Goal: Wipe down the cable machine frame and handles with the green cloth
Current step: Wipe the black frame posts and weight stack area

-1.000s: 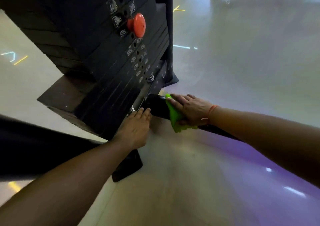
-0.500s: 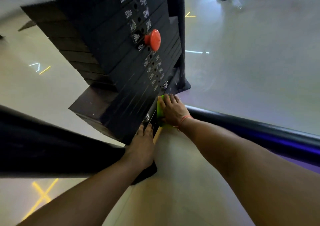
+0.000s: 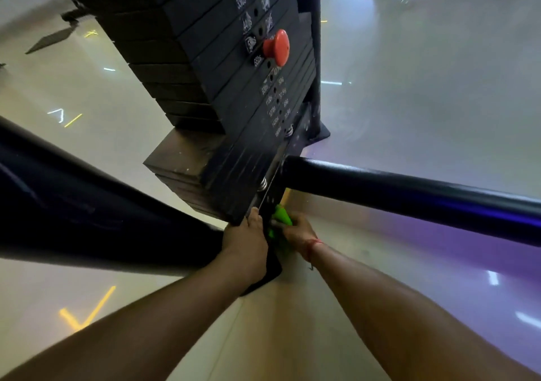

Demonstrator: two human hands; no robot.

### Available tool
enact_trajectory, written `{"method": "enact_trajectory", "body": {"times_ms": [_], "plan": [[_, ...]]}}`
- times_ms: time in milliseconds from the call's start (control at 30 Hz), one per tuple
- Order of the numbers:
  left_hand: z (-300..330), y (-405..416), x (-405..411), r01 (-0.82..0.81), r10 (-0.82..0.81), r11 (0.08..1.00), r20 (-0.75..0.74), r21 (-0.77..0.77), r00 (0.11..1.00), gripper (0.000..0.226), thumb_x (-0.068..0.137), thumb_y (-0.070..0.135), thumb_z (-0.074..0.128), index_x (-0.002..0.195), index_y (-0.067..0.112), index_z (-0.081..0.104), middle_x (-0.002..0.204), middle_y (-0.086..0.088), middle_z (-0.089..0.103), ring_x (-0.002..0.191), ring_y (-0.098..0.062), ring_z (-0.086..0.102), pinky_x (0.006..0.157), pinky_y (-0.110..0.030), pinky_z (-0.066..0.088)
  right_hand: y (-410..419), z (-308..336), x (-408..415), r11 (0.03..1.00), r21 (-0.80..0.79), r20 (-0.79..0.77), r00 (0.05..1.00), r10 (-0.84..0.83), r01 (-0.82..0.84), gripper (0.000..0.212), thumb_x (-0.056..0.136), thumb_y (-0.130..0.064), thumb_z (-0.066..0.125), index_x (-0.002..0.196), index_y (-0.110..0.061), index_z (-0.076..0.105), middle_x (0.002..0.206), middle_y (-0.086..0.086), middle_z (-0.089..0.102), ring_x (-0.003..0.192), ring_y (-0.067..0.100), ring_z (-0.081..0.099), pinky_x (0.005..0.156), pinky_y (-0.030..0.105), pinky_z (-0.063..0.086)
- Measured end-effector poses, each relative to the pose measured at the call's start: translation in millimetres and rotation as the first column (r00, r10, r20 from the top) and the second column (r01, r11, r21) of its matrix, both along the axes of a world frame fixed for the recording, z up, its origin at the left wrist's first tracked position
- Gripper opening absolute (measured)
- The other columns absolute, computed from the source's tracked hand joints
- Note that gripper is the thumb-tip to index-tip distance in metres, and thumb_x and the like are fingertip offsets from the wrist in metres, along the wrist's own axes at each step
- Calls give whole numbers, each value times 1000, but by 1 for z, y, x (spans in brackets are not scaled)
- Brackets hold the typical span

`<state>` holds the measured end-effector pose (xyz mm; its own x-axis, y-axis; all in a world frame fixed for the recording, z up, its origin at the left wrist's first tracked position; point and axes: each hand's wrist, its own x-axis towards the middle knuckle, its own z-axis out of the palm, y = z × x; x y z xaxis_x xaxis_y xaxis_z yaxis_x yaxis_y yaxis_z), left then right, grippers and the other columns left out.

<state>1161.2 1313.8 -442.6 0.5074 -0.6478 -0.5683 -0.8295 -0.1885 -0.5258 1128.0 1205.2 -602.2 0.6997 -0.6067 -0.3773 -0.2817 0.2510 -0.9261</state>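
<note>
Two bare hands work low at the black metal cable machine frame (image 3: 270,202). The right hand (image 3: 298,231) grips the crumpled bright green cloth (image 3: 281,216) against the frame's base, under the black weight stack (image 3: 222,67). The left hand (image 3: 244,240) rests beside it with fingers straight.

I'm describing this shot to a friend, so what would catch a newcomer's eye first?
The red selector knob on the black weight stack, upper centre, stands out first. Next is the bright green cloth at the stack's base, gripped by the right hand, with the left hand resting beside it.
</note>
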Motion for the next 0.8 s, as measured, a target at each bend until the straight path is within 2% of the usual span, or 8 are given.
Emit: {"method": "enact_trajectory", "body": {"times_ms": [67, 133, 267, 400, 467, 567, 700, 800], "plan": [[9, 4, -4, 54, -55, 997, 16, 62, 998, 75, 104, 34, 38, 158, 0, 0, 165, -21, -14, 155, -35, 0, 116, -43, 28, 14, 8, 10, 871, 438, 79, 956, -282, 221, 6, 97, -13, 62, 101, -11, 66, 80, 9, 68, 68, 26, 65, 61, 37, 57], [15, 9, -5, 106, -110, 990, 39, 92, 993, 73, 104, 34, 37, 158, 0, 0, 165, -23, -12, 154, -35, 10, 115, -42, 29, 25, 13, 26, 744, 593, 145, 869, -474, 307, 9, 94, -13, 61, 102, -13, 65, 80, 8, 66, 63, 22, 61, 55, 32, 49], [25, 15, -5, 161, -173, 977, 80, 144, 982, 71, 104, 36, 37, 159, 3, 6, 166, -23, -7, 148, -35, 27, 113, -42, 30, 49, 6, 39, 875, 381, 362, 823, -438, 298, 64, 91, -18, 64, 152, -23, 45, 145, -9, 54, 126, 5, 56, 105, 25, 46], [34, 19, -7, 157, -171, 974, 69, 164, 983, 66, 102, 36, 42, 158, 8, 21, 167, -21, 1, 146, -37, 30, 109, -40, 32, 42, 2, 33, 877, 378, 269, 871, -411, 297, 26, 103, -23, 55, 129, -21, 53, 96, 5, 57, 65, 6, 60, 58, 21, 52], [36, 18, -7, 150, -164, 974, 74, 168, 984, 67, 102, 38, 43, 158, 9, 22, 167, -20, 5, 145, -36, 32, 107, -41, 35, 39, 6, 36, 885, 385, 292, 876, -385, 261, 41, 103, -25, 56, 143, -28, 48, 115, 3, 59, 84, 8, 66, 69, 23, 56], [36, 18, -9, 153, -174, 970, 100, 191, 980, 67, 101, 43, 46, 157, 10, 27, 165, -18, 18, 144, -34, 33, 107, -41, 35, 56, 10, 30, 945, 230, 357, 883, -304, 233, 66, 96, -41, 62, 154, -43, 31, 156, -10, 44, 137, 13, 49, 110, 35, 45], [42, 25, -11, 205, -241, 946, 119, 252, 963, 61, 102, 40, 43, 155, 11, 32, 161, -17, 26, 144, -32, 31, 113, -42, 27, 52, 3, 21, 869, 382, 195, 892, -409, 315, 54, 103, -26, 56, 152, -39, 38, 134, -2, 61, 107, 15, 63, 88, 31, 57], [50, 32, -12, 259, -299, 931, 133, 257, 945, 58, 102, 40, 43, 152, 13, 38, 159, -16, 30, 140, -31, 34, 112, -43, 27, 68, 15, 23, 840, 441, 279, 842, -462, 315, 59, 100, -8, 56, 152, -33, 43, 142, -4, 58, 114, 14, 62, 90, 27, 54]]}}
